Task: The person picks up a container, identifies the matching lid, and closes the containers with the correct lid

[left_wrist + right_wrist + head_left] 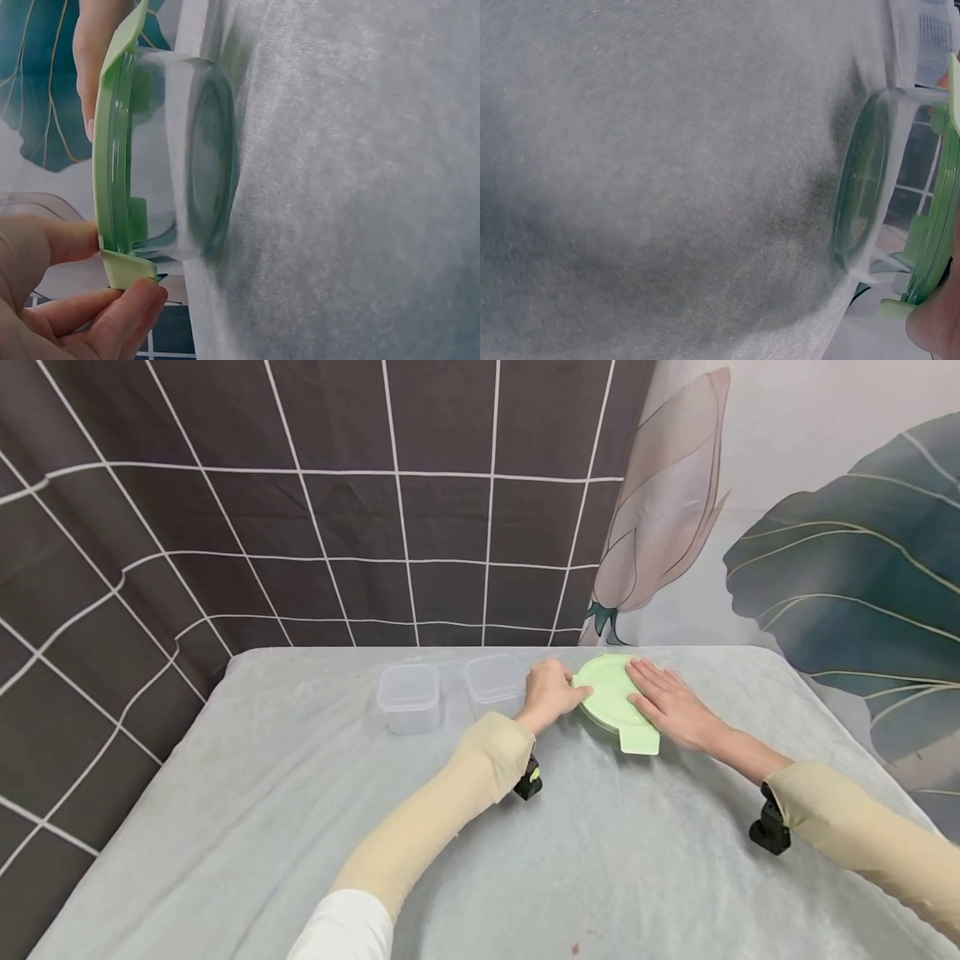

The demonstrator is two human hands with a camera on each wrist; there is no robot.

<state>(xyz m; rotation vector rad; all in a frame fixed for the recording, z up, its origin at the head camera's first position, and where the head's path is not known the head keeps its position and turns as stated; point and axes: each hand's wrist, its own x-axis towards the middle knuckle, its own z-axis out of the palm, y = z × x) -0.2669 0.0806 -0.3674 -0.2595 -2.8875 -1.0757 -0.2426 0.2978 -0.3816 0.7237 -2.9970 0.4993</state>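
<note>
A round clear glass food container [176, 165] stands on the table under a light green lid [609, 689]. My left hand [549, 695] is at the lid's left side, thumb on its edge and fingers on a side locking flap [129, 268], pinching it. Across the right part of the lid's top, my right hand [675, 706] rests with its fingers stretched out. Toward me, another flap [639, 741] sticks outward from the rim. Through the glass, no contents show.
Left of the glass container are two translucent plastic boxes with lids, one box [408, 697] farther left and one box [493, 681] partly behind my left hand. A pale grey cloth [300, 827] covers the table. Dark checked fabric [337, 510] hangs behind it.
</note>
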